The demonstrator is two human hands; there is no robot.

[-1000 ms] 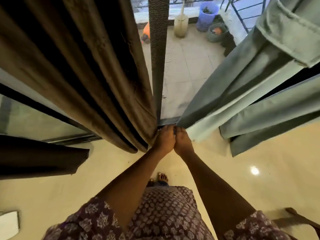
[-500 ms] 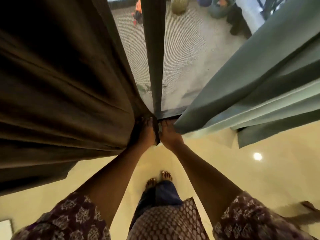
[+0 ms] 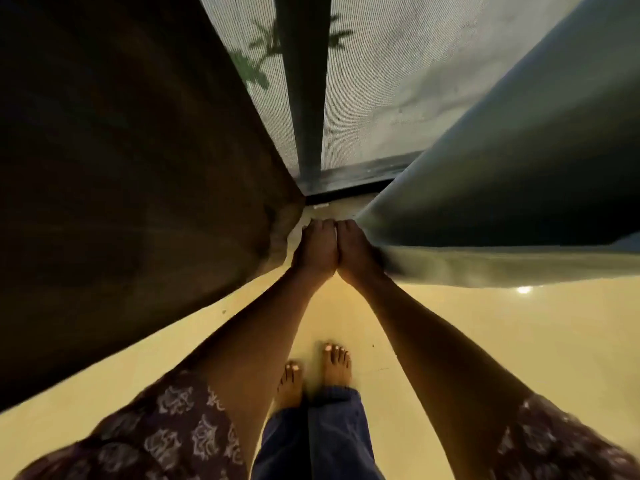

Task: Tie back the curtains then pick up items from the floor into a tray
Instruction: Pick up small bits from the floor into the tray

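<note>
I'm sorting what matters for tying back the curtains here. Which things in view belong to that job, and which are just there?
Part of the job:
- brown curtain, its edge gripped by the left hand
- grey-green curtain, gripped by the right hand

Just there:
- mesh screen door and its dark frame post
- glossy floor
- bare feet

No tray or floor items are in view.

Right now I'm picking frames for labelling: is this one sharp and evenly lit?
Head view: motion blur smears the grey-green curtain edge by the right hand; the brown curtain is nearly black in shadow; a lamp glare spot shines on the floor; wide-angle distortion splays the door frame.
</note>
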